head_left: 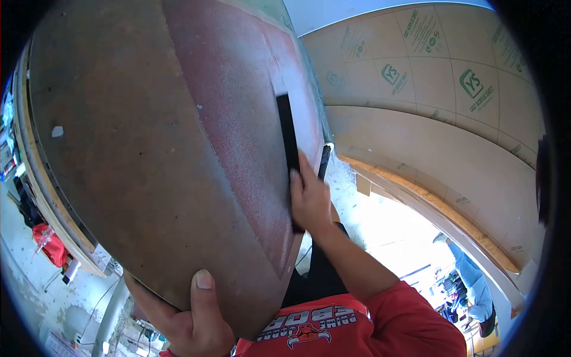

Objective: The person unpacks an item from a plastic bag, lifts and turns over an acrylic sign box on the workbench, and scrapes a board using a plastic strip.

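A large panel [137, 149] fills the left and middle of the head view, brown on one side and dark red with whitish dust on the other. My left hand [199, 324] grips its near edge, thumb on top and the other fingers hidden underneath. In my right hand [310, 199] is a long, narrow black sanding block [286, 122], lying along the dusty red part near the panel's right edge. The fingers are wrapped round the block, and its lower end shows below the hand.
Brown sheets [434, 71] printed with green lettering stand on the right, above a wooden edge [416, 189]. Another person [473, 279] in blue is at lower right. A red object [53, 244] lies at far left, near cables on the floor.
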Motion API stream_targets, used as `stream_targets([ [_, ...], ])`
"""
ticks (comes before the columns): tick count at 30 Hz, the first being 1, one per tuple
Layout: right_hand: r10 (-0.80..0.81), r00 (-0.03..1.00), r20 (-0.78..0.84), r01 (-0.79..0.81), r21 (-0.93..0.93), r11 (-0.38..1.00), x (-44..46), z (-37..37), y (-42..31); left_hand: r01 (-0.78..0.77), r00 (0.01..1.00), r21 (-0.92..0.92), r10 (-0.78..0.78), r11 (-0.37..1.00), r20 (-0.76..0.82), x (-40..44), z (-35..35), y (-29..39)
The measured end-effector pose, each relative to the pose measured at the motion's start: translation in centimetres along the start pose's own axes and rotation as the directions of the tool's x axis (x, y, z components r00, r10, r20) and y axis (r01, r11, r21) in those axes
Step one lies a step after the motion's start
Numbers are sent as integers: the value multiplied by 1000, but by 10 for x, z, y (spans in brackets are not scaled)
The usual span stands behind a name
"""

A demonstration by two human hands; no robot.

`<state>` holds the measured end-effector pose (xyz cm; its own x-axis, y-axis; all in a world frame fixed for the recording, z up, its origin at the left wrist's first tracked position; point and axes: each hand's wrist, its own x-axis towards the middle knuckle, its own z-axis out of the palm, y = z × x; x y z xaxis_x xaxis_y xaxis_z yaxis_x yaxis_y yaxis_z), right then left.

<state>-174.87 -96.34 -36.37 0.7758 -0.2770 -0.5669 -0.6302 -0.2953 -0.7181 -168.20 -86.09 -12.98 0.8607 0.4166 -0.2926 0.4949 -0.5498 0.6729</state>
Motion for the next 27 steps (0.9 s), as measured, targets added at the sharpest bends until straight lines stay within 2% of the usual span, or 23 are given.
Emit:
stream_targets([
  [1, -32, 998, -56, 32, 0, 999, 25, 9, 9, -2, 1000, 24, 2, 1000, -5, 0, 0, 2],
  [2, 43, 998, -51, -41, 34, 999, 56, 11, 6, -7, 1000, 49, 8, 999, -9, 0, 0, 3],
  [3, -75, 993, -93, 77, 18, 997, 91, 17, 15, -14, 1000, 44, 14, 999, -12, 1, 1, 2],
  [4, -23, 997, -76, 22, -22, 1000, 121, 22, 15, -21, 1000, 40, 21, 999, -16, 2, 1, 2],
  [5, -102, 988, -113, 94, -74, 993, 152, 31, 24, -25, 1000, 35, 26, 999, -18, 3, -1, 1],
  [8, -98, 989, -109, 98, -4, 995, 185, 35, 26, -63, 998, 39, 62, 997, 17, 6, -7, -7],
  [12, -132, 991, -32, 135, 122, 983, 85, 19, 15, -51, 999, 12, 51, 999, -2, 2, -7, -11],
  [14, 20, 995, 101, -24, 40, 999, 7, -6, -10, -35, 999, 60, 33, 998, 41, 2, -11, -8],
  [15, -144, 990, 10, 144, 17, 989, -22, 1, 4, -29, 999, 38, 28, 999, 16, 2, -8, -7],
  [16, -112, 994, -19, 114, 182, 977, -40, 1, -2, -23, 1000, 18, 23, 1000, -8, -1, -5, -6],
  [18, -37, 999, 17, 34, 144, 989, -32, 2, 0, -9, 999, 9, 9, 1000, -38, -3, -2, -4],
  [20, -45, 996, -74, 49, 44, 998, 28, 12, 5, -1, 999, 23, 2, 1000, -42, -3, -1, -3],
  [22, -27, 998, -55, 30, 48, 998, 103, 24, 14, -35, 997, 29, 36, 999, -62, 0, -2, -8],
  [24, -111, 987, -114, 107, -38, 994, 168, 36, 27, -57, 996, 64, 61, 996, -69, 1, -5, -13],
  [26, -92, 990, -103, 88, -42, 995, 197, 42, 35, -63, 996, 124, 71, 990, -62, -4, -9, -16],
  [27, -85, 991, -101, 81, -44, 996, 203, 42, 38, -49, 997, 93, 54, 994, -49, -5, -8, -16],
])
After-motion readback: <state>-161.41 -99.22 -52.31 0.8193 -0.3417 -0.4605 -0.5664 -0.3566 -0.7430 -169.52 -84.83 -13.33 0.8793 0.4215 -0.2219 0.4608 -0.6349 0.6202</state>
